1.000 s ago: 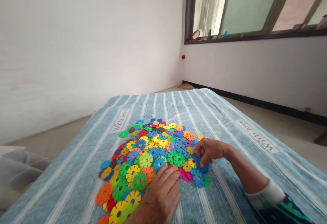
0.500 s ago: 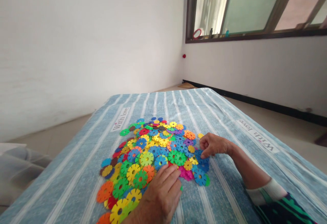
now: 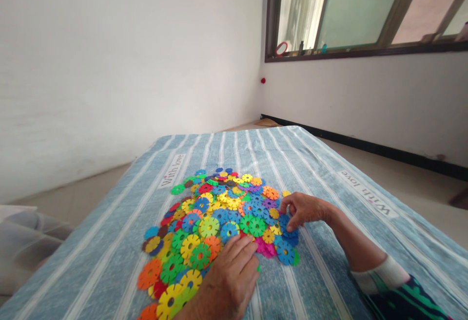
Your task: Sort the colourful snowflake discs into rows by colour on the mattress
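A heap of flat plastic snowflake discs [image 3: 215,217] in several colours lies on a blue striped cloth [image 3: 321,174]. My left hand [image 3: 230,281] rests flat on the near edge of the heap, fingers stretched forward over the discs. At the heap's right edge my right hand [image 3: 303,210] is curled, its fingertips pinched on the blue discs [image 3: 287,225] there. Whether a disc is lifted I cannot make out.
The cloth covers a bed or mattress with "With love" printed on it [image 3: 369,196]. White walls stand behind, a window sill [image 3: 351,49] with small items runs at upper right. A grey bundle [image 3: 22,242] lies at the left.
My right hand has drawn up and back a little from the blue discs, fingers curling tighter. My left hand has stayed in place.
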The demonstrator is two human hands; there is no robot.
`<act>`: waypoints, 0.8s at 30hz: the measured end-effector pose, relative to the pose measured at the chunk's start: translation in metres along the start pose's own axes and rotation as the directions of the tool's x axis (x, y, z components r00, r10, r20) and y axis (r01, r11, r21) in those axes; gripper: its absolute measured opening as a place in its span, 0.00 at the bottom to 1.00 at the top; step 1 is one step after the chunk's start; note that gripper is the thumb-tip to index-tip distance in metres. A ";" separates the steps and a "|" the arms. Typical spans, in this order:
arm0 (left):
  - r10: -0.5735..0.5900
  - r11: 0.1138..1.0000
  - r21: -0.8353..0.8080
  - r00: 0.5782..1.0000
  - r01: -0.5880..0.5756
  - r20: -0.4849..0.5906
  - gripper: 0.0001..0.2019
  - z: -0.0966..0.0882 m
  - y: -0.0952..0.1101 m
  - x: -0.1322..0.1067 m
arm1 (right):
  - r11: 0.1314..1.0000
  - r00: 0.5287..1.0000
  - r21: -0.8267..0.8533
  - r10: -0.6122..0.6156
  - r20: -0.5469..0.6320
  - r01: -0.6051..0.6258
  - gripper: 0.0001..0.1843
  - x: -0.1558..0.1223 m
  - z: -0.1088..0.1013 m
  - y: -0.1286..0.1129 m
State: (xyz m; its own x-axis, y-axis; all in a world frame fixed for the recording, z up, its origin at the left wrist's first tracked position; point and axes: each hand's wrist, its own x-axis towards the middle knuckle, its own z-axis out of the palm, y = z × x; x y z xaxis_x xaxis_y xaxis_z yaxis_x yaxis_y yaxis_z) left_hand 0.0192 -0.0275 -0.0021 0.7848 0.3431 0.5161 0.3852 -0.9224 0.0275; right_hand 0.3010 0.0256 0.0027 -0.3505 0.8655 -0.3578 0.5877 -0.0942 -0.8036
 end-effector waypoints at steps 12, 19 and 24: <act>0.003 1.000 0.004 1.000 -0.003 0.015 0.09 0.002 -0.002 -0.001 | 0.971 0.991 -0.216 -0.122 -0.062 0.106 0.22 -0.001 0.003 -0.005; 0.011 1.000 0.005 1.000 -0.011 0.004 0.09 0.001 -0.001 -0.001 | 0.977 0.982 -0.132 -0.179 -0.067 0.169 0.20 -0.008 0.000 -0.016; 0.051 0.999 0.014 0.993 -0.050 -0.106 0.10 0.019 -0.008 -0.008 | 0.966 0.897 -0.257 -0.125 -0.424 0.013 0.14 -0.014 -0.018 -0.004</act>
State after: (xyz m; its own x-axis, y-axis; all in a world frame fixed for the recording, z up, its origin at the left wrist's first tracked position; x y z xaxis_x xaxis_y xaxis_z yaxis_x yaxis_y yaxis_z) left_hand 0.0187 -0.0194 -0.0227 0.7477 0.2749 0.6044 0.3523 -0.9358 -0.0102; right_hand 0.3162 0.0229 0.0195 -0.0784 0.9967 -0.0189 0.7506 0.0465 -0.6592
